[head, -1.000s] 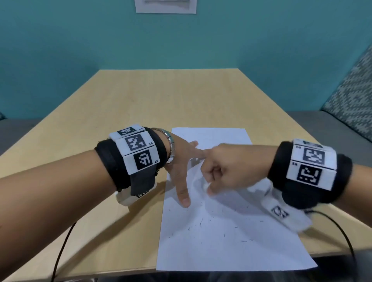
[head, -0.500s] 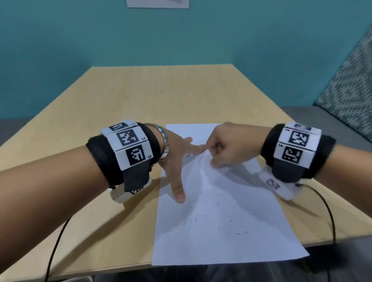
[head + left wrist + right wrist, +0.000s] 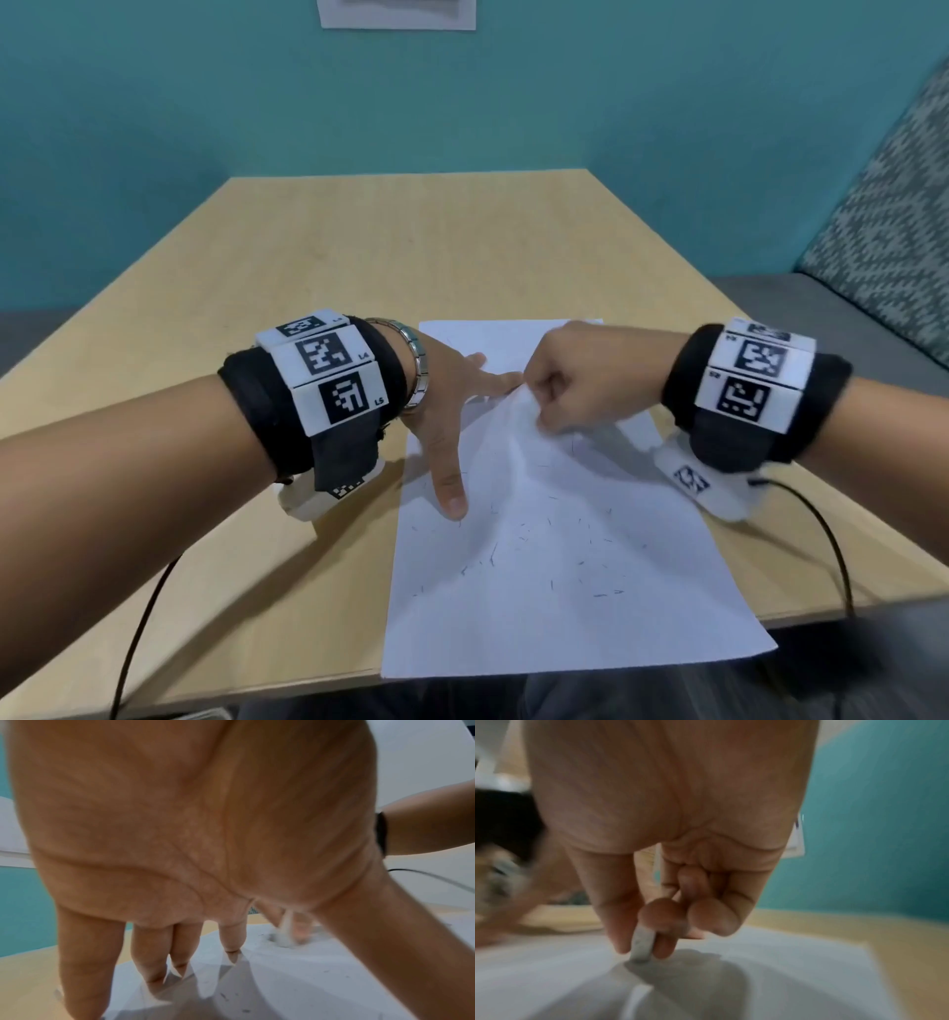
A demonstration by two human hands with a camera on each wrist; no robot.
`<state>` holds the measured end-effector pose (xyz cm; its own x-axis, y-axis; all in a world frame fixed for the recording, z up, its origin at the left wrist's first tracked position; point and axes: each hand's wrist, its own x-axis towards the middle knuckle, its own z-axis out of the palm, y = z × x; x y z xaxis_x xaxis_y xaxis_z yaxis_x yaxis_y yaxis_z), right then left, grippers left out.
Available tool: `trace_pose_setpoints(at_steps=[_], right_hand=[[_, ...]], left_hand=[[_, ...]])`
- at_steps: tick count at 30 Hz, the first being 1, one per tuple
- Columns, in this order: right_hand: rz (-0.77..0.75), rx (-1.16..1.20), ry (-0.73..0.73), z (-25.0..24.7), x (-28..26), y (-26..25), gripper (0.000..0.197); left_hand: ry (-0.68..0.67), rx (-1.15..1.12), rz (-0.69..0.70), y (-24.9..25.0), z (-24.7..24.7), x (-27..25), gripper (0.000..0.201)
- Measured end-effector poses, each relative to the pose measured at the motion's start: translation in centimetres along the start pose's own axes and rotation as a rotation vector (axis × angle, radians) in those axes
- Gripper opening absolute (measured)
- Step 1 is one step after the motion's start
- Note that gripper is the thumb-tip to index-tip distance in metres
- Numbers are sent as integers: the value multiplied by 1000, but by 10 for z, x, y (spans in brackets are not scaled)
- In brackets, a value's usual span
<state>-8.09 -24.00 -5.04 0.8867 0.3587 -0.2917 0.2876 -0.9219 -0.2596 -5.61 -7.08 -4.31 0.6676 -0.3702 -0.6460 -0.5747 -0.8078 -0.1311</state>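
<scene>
The table [image 3: 308, 257] carries the paper [image 3: 565, 591], which lies lengthwise away from the person, its near end just over the table's front edge. The left hand [image 3: 447, 401] is spread flat on the sheet's far left part, fingertips pressing down. The right hand [image 3: 570, 380] is curled, thumb and forefinger pinching the eraser [image 3: 643, 945], whose tip touches the sheet just beside the left forefinger. Dark crumbs [image 3: 493, 552] lie scattered over the near half.

The paper bulges between the two hands. I judge that a hard stroke toward the pinned fingers could crease or tear it there. A stroke away from them, with too light a press from the left hand, could drag the whole sheet toward the edge it overhangs. Rubbing over loose crumbs could smear them.
</scene>
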Motion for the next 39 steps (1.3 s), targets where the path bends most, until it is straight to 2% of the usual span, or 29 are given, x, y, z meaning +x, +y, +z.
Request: trace_pose_setpoints(at_steps=[2,6,7,10,12,15,19,20,24,28,29,33,34,38,39], right_hand=[[39,16,60,-4,3,6,17],[-61,82,-186,10,-14,-12,21],[-48,74,-170,9,-13,-10,21],[25,17,21,-3,1,3,18],[12,36,-4,-1,-2,-1,17],[-41,72,-194,8,-12,-10,17],[81,65,-24,-5,4,9,18],[83,75,-27,-5,3,9,18],[13,116,-239,6,-13,-4,18],[94,68,-8,-7,4,9,19],[101,80,-5,-7,5,8,21],[29,127,-260,5,-11,-4,17],[29,119,-262,4,-12,-4,17],[109,58,9,-6,8,11,20],[121,77,35,-7,9,14,21]], left_hand=[[5,8,-7,1,0,-1,138],[5,2,-1,-1,1,1,137],[3,4,-2,-1,1,2,138],[-3,15,-1,0,0,1,139],[-4,19,-3,0,-1,1,139],[-11,17,-6,-1,0,3,140],[-14,0,-4,0,-1,3,142],[-12,1,-7,0,0,2,142],[-12,14,-4,0,-1,3,142],[-11,33,-13,2,-2,0,140],[-9,34,-14,2,-2,0,140],[-4,33,-5,1,-1,2,141],[-4,32,-3,1,-1,2,141],[2,24,-2,3,-2,0,140],[3,19,-1,2,-2,-2,140]])
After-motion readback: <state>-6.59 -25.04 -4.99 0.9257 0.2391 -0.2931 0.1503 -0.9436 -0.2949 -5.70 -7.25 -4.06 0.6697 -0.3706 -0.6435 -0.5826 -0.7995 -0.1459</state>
